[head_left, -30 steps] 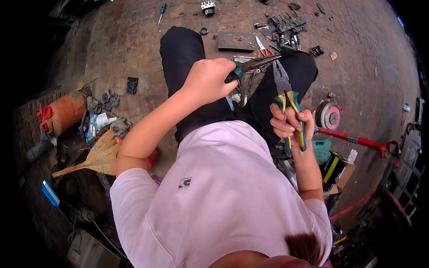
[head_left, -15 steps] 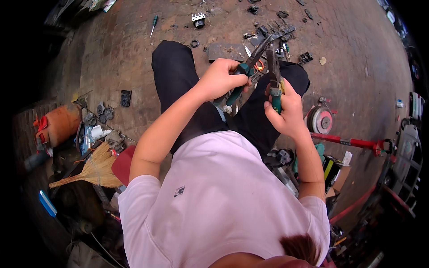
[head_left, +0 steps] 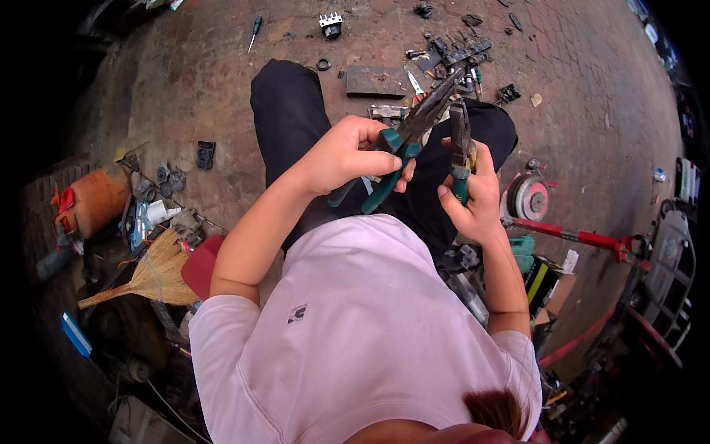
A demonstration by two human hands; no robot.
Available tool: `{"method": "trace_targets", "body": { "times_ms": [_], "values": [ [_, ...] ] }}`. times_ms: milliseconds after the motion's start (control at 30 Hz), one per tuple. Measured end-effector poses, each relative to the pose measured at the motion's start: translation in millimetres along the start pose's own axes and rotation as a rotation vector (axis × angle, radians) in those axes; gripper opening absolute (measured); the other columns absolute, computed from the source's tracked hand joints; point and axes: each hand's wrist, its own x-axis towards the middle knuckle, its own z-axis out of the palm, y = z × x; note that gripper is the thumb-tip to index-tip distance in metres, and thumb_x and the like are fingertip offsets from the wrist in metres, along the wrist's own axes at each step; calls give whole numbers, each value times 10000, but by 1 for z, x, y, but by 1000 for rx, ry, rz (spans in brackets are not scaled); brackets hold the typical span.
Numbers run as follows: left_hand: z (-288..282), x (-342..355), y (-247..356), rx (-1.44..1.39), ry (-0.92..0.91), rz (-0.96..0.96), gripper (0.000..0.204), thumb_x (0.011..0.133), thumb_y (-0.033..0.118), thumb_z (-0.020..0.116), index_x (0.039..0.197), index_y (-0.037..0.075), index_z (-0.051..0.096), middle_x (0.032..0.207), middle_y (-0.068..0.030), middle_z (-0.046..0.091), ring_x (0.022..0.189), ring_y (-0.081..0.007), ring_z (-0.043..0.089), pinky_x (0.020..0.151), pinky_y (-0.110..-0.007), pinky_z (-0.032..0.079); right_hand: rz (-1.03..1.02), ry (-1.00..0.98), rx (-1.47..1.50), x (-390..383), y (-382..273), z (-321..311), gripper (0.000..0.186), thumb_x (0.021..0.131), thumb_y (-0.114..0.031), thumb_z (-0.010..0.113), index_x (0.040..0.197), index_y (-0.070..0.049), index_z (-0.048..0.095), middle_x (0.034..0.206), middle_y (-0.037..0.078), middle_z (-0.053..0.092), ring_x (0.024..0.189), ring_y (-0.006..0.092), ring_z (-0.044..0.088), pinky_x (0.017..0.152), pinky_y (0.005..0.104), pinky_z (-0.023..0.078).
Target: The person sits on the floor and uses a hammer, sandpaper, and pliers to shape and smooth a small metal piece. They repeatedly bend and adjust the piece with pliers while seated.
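My left hand [head_left: 353, 159] grips long-nose pliers [head_left: 425, 111] with green handles, held slanting up and to the right above my lap. Beside it, my right hand [head_left: 470, 192] holds a second pair of pliers [head_left: 459, 126] with green and yellow handles, its dark jaws pointing upward. The two tools' jaws are close together; whether they touch I cannot tell. Both hands are over my dark-trousered legs. Beyond them on the floor lie orange-handled scissors [head_left: 414, 83] and a dark block [head_left: 373, 81].
A screwdriver [head_left: 255, 29] and scattered black parts [head_left: 466, 52] lie ahead. An orange gas cylinder [head_left: 100, 196] and straw broom [head_left: 155, 277] are at left. At right are a round red-rimmed part [head_left: 529, 200], a red bar [head_left: 584, 237] and a toolbox [head_left: 521, 255].
My left hand has lowered, with its pliers now angled more steeply. My right hand has turned, bringing its pliers upright with the thumb visible on the handle.
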Motion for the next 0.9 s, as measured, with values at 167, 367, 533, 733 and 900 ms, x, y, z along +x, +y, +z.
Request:
{"method": "trace_targets", "body": {
  "times_ms": [167, 367, 533, 733, 900],
  "values": [
    [-2, -6, -3, 23, 66, 42, 172, 828, 65, 589, 943, -43, 659, 873, -90, 685, 781, -170, 677, 748, -301, 540, 56, -58, -34, -1, -2, -1, 76, 686, -65, 663, 740, -16, 684, 1270, 238, 544, 1131, 374, 525, 942, 438, 422],
    [-4, -14, -6, 67, 166, 55, 182, 811, 70, 585, 922, -49, 667, 869, -94, 677, 778, -180, 660, 769, -320, 527, 87, -44, 26, 2, -7, 3, 142, 713, -76, 656, 818, -30, 740, 1264, 194, 558, 1083, 320, 531, 922, 416, 432],
    [2, -20, -12, 177, 216, 72, 174, 804, 50, 600, 915, -67, 666, 857, -78, 682, 783, -152, 653, 757, -295, 525, 176, 236, 107, 17, -13, 14, 160, 811, -119, 683, 922, -35, 762, 1191, 128, 572, 1003, 216, 515, 895, 359, 440],
    [14, -25, -16, 781, 416, 185, 171, 734, 50, 662, 874, -47, 680, 771, -86, 668, 701, -153, 635, 670, -278, 505, 198, 511, 187, 47, -19, 22, 228, 807, -197, 788, 949, -22, 753, 1160, 110, 580, 939, 184, 543, 862, 333, 451],
    [16, -28, -16, 892, 442, 239, 190, 697, 48, 673, 867, -36, 678, 758, -104, 648, 673, -184, 627, 634, -289, 485, 210, 489, 245, 54, -26, 28, 237, 765, -158, 832, 910, -1, 730, 1142, 115, 603, 956, 189, 588, 828, 315, 471]
  ]
}}
